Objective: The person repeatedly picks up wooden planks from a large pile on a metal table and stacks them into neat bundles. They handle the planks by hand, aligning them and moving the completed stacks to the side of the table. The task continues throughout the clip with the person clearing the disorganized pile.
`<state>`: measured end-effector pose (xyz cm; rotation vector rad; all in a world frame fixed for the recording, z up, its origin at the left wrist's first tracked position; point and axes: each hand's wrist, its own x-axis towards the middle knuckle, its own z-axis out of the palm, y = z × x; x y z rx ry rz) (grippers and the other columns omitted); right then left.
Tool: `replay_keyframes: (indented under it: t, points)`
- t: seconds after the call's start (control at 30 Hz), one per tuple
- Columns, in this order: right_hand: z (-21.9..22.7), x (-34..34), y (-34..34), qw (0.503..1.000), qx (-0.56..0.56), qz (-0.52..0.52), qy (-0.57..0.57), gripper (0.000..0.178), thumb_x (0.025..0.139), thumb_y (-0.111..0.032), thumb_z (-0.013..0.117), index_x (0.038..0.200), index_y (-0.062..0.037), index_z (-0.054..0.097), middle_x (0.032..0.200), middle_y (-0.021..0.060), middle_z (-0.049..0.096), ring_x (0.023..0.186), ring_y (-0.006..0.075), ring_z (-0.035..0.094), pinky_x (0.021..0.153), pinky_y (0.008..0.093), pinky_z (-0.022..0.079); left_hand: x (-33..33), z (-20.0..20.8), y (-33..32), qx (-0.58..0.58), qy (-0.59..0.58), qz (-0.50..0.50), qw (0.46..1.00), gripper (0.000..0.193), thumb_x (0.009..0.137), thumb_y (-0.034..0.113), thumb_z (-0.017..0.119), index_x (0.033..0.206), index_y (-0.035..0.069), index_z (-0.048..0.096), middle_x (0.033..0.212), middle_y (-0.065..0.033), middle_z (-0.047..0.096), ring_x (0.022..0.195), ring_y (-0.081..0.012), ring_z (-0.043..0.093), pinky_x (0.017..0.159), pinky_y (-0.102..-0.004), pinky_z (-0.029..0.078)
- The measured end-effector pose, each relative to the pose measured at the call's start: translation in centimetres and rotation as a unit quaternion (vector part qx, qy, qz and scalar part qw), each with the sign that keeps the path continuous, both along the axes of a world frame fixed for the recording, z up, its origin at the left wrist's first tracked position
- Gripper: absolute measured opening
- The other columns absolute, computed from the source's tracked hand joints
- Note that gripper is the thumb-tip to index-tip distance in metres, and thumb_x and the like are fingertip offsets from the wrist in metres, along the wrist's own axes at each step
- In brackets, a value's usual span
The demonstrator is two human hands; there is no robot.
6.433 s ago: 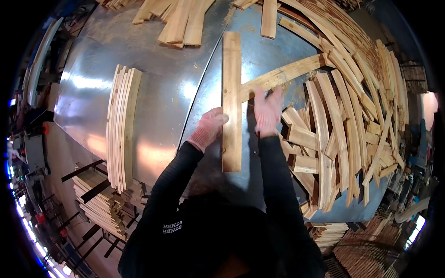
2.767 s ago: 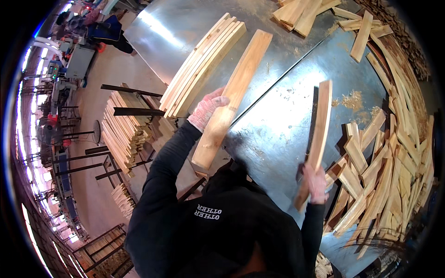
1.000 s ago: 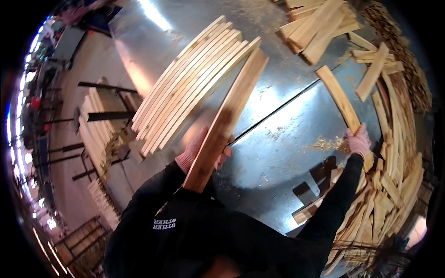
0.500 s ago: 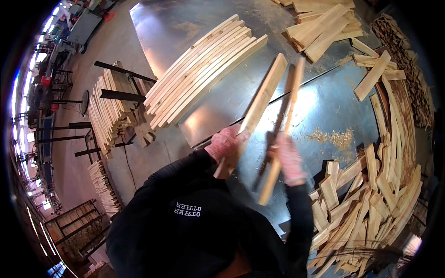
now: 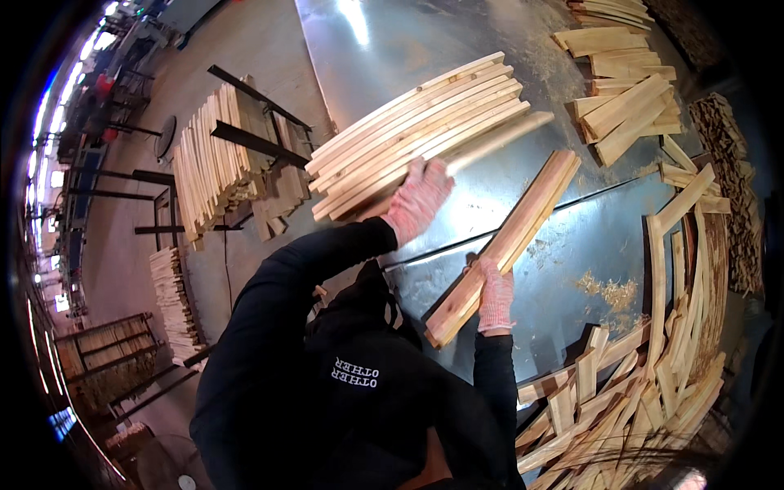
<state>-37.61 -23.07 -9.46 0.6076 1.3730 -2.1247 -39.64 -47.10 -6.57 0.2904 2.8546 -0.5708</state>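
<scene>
A row of pale wooden strips lies side by side on the metal table, slanting up to the right. At its near edge my left hand, in a pink-and-white glove, has its fingers closed over another wooden strip, blurred by motion and partly hidden by the hand. Closer to my body, my gloved right hand grips a couple of wooden strips pressed together, tilted up to the right over the table. Its thumb is against their side; the fingers beneath are mostly hidden.
Flat boards are piled at the far right. A jumbled heap of offcuts fills the near right, with shavings on the metal table. To the left, stacked strips rest by a dark metal rack.
My left hand has moved forward, bringing its strip beside the row. The strips by my right hand were apart and are now together. The view has shifted.
</scene>
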Motion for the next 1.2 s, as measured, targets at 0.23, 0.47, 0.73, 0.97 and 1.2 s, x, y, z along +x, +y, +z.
replay_keyframes:
  t: [0.23, 0.47, 0.73, 0.97, 1.2]
  points:
    - [0.4, -0.9, -5.1, 0.988, 0.147, -0.025, -0.026, 0.041, 0.088, -0.009, 0.069, 0.124, 0.0004, 0.051, 0.096, 0.0124, 0.066, 0.074, 0.0212, 0.066, 0.066, 0.0335, 0.056, -0.8, 0.6, -1.9, 0.377, 0.043, -0.002, 0.925, 0.058, 0.092, 0.011, 0.052, 0.149, 0.010, 0.040, 0.139, -0.0234, 0.047, 0.126, -0.0416, 0.052, 0.099, -0.0489, 0.047]
    - [5.3, -6.3, -16.4, 0.795, 0.514, 0.321, -0.005, 0.091, 0.086, -0.068, 0.061, 0.141, 0.0041, 0.047, 0.128, 0.0302, 0.062, 0.126, 0.0421, 0.055, 0.104, 0.0444, 0.044, 3.7, 11.2, -14.6, 0.598, 0.122, 0.062, 0.789, 0.062, 0.086, -0.005, 0.051, 0.146, 0.008, 0.045, 0.145, -0.0224, 0.050, 0.129, -0.0363, 0.055, 0.101, -0.0398, 0.052]
    - [-3.8, -5.6, -16.9, 0.694, 0.450, 0.356, 0.434, 0.041, 0.103, -0.023, 0.047, 0.139, -0.0047, 0.051, 0.118, 0.0204, 0.065, 0.111, 0.0350, 0.062, 0.096, 0.0415, 0.049, 14.7, 10.0, -28.9, 0.759, 0.396, 0.285, 0.432, 0.085, 0.081, -0.017, 0.046, 0.159, -0.003, 0.017, 0.164, -0.0166, 0.026, 0.148, -0.0227, 0.033, 0.116, -0.0307, 0.032]
    - [-1.9, -5.0, -18.2, 0.878, 0.403, 0.225, 0.124, 0.083, 0.101, -0.062, 0.042, 0.150, 0.0042, 0.039, 0.157, 0.0250, 0.036, 0.143, 0.0362, 0.039, 0.117, 0.0396, 0.035, 29.1, 8.5, -43.8, 0.283, 0.520, 0.567, 0.573, 0.077, 0.083, -0.001, 0.052, 0.156, 0.003, 0.028, 0.155, -0.0190, 0.042, 0.141, -0.0306, 0.045, 0.113, -0.0347, 0.037]
    - [2.7, -4.3, -24.8, 0.882, 0.461, 0.103, -0.001, 0.069, 0.105, -0.053, 0.040, 0.147, 0.0004, 0.045, 0.148, 0.0222, 0.049, 0.137, 0.0373, 0.044, 0.116, 0.0446, 0.037, 41.0, -3.7, -61.8, 0.076, 0.400, 0.673, 0.617, 0.081, 0.087, 0.003, 0.053, 0.160, 0.025, 0.024, 0.150, -0.0138, 0.049, 0.122, -0.0377, 0.059, 0.097, -0.0403, 0.051]
